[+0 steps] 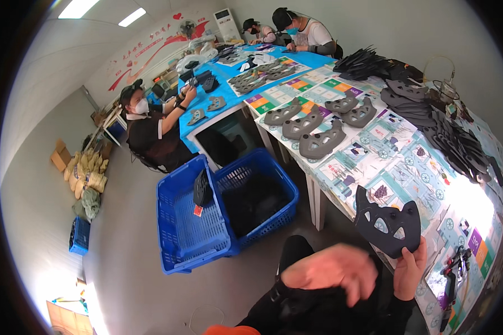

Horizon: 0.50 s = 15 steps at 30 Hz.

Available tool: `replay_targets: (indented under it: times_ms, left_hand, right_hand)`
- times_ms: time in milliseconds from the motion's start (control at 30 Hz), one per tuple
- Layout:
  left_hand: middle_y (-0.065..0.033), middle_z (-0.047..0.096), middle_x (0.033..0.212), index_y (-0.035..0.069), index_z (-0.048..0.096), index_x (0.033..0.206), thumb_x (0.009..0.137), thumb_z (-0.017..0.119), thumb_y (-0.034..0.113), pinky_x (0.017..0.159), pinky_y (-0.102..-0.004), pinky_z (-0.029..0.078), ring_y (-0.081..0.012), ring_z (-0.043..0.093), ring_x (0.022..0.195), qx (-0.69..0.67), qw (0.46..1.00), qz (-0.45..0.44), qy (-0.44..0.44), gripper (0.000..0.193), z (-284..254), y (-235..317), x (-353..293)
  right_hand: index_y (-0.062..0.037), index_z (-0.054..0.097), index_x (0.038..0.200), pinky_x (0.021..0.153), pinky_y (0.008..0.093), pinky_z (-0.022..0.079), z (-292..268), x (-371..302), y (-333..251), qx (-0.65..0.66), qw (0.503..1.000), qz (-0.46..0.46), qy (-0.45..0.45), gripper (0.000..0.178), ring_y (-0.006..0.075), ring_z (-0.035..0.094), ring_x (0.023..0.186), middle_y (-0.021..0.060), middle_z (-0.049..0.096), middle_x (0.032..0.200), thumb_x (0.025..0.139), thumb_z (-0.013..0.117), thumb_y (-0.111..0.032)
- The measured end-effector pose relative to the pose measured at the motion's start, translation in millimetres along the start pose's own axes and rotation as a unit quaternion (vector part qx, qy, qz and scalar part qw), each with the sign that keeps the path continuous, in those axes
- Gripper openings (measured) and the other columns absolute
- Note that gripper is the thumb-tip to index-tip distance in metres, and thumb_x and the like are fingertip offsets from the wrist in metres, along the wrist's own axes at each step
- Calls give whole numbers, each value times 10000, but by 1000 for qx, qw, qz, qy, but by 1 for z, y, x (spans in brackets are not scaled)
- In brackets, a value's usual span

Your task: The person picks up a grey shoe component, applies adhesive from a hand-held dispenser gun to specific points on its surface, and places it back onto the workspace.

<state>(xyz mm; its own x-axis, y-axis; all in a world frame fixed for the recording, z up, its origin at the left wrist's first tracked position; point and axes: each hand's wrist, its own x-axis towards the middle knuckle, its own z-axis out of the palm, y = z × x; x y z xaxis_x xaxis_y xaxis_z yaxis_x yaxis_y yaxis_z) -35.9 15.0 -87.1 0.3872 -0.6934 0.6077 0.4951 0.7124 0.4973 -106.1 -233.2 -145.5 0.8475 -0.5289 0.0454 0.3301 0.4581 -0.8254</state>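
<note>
Dark pad (391, 225) with cut-out openings stands at the lower right of the frame, pinched between thumb and fingers of the right hand (411, 271). The left hand (335, 272), lower centre, is blurred; I cannot tell how its fingers stand. Beyond, two blue crates (190, 234) sit at centre left, five grey pads (313, 149) lie on a patterned table (397, 167) right of centre, and a seated person (159, 131) works at upper left.

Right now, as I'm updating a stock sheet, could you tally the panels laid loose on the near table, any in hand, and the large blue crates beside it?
Loose grey cut-out panels on the near table, dark pile excluded: 5
Dark cut-out panel in the right hand: 1
Large blue plastic crates: 2
Total: 8
</note>
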Motion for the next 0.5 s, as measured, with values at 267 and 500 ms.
replay_targets:
  times_ms: [267,500]
  left_hand:
    - [-82,743,1028,50,703,1134,863,854,405,858,-412,551,-306,699,984,421,852,-233,-206,472,17,38,20]
    - [-111,762,1003,19,747,960,938,732,629,809,-390,567,-314,733,899,77,915,-252,-306,611,-34,4,2]
  right_hand:
    - [-12,493,1447,1017,315,510,-11,3,-1,-16,1000,-12,9,485,161,639,1187,80,642,1325,979,566,91]
    - [-10,477,1483,1039,350,502,-6,2,0,-16,1000,-3,-4,524,189,632,1216,85,638,1344,978,581,84]
